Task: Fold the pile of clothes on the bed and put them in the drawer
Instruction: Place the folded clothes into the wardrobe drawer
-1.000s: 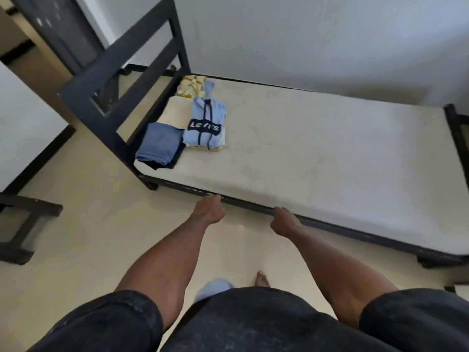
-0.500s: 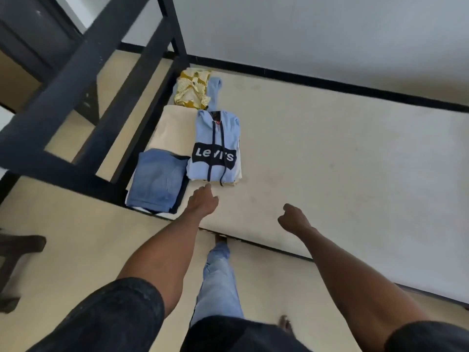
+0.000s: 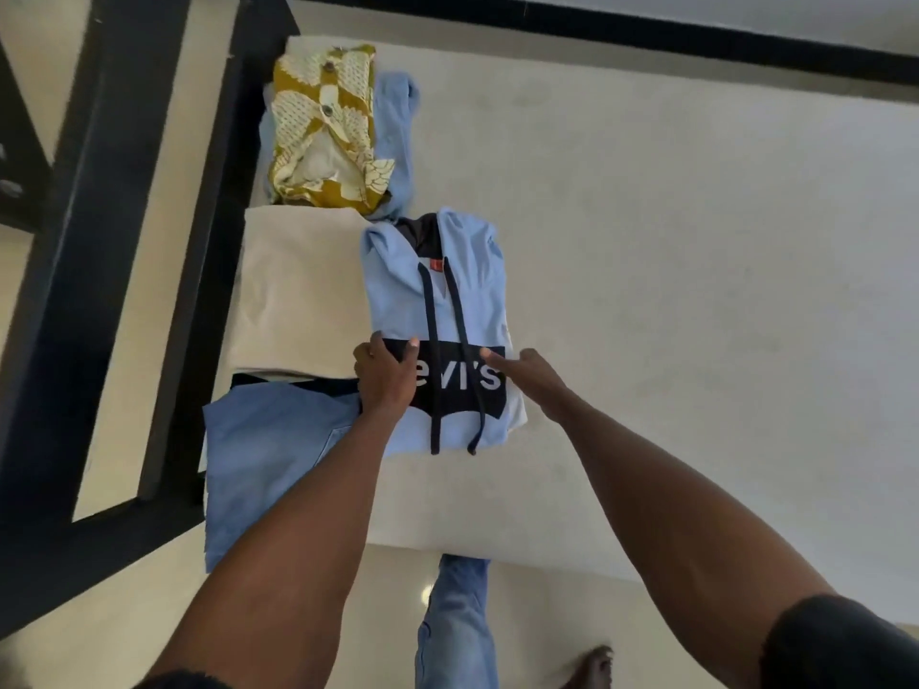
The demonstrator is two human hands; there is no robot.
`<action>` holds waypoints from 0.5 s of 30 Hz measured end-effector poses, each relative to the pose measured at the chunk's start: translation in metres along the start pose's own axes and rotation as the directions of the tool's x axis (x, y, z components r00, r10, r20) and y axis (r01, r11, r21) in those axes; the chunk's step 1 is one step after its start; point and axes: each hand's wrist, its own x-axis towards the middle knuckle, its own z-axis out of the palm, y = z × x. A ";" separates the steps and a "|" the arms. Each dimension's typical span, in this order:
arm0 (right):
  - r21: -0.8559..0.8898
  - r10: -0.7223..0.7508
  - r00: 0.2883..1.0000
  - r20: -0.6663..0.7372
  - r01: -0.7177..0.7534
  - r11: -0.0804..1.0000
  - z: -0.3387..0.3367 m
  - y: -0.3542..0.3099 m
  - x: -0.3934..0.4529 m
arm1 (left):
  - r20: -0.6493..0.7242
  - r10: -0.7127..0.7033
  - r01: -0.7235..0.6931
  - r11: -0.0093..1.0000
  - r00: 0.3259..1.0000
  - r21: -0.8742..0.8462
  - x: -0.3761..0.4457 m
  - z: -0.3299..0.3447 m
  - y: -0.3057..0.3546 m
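1. Here I see the bed point(image 3: 696, 290) holding four folded garments bunched toward its 10 o'clock corner, against the black bed frame point(image 3: 99, 271).
2. The light blue hoodie point(image 3: 437, 300) with the dark logo band lies flat on the mattress, hood toward 12 o'clock, drawstrings running down to 6 o'clock.
3. At its 9 o'clock side, touching it, sits a folded beige garment point(image 3: 298, 300); at 7 o'clock lies a folded blue denim piece point(image 3: 268, 460), reaching the bed's near edge.
4. At 11 o'clock a yellow patterned shirt point(image 3: 323, 126) rests on another light blue garment point(image 3: 398, 121).
5. My left hand point(image 3: 385, 382) curls over the hoodie's left edge, thumb on the logo band, gripping it.
6. My right hand point(image 3: 534, 377) reaches the hoodie's right edge with fingers extended, touching the fabric.
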 end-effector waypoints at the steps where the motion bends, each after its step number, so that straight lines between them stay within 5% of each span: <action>1: 0.025 -0.011 0.999 0.039 0.010 1.000 0.005 -0.001 0.012 | -0.021 -0.029 0.028 0.999 0.999 -0.020 0.004 0.003 -0.001; 5: 0.066 0.054 0.998 -0.020 -0.052 0.996 0.029 0.007 0.044 | -0.048 -0.131 0.127 0.989 0.990 -0.080 0.005 0.015 -0.006; 11: 0.354 -0.085 0.996 0.002 0.079 0.932 0.040 0.004 0.016 | 0.043 -0.070 0.075 0.988 0.997 -0.133 -0.001 0.022 -0.011; 15: 0.461 -0.048 0.998 -0.033 0.058 0.885 0.043 0.030 -0.008 | 0.117 -0.016 0.025 0.997 0.993 -0.078 -0.018 0.025 -0.013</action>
